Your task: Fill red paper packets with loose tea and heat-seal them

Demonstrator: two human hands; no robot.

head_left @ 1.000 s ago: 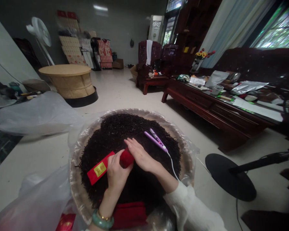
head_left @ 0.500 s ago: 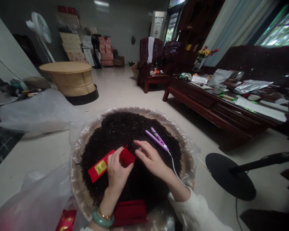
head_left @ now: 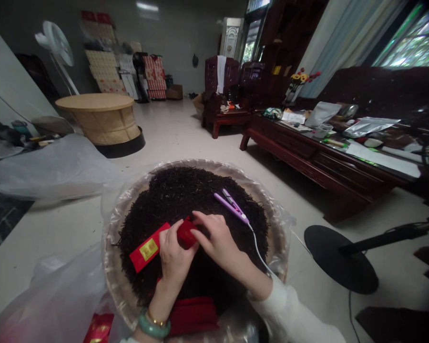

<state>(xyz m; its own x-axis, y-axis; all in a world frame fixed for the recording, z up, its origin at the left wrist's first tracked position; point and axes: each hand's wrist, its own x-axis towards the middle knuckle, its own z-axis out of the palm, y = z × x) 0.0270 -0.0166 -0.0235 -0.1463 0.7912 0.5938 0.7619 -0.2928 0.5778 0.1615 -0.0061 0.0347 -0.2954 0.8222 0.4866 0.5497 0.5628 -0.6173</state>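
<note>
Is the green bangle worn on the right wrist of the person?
No, the green bangle sits on the wrist of the left hand; the right hand comes from a white sleeve.

A round woven bamboo tray (head_left: 110,267) lined with clear plastic sheeting (head_left: 271,214) sits on the pale tiled floor (head_left: 178,138), heaped with loose black tea leaves (head_left: 171,190). A slim purple flat iron (head_left: 230,207) lies on the heap at 1 o'clock, and a folded dark red cloth (head_left: 192,317) sits at the tray's 6 o'clock edge. At 2 o'clock from the tray stands a long, dark carved-wood table (head_left: 307,159), bearing crumpled silver foil pouches (head_left: 372,126) and white paper sheets (head_left: 382,160).
</note>
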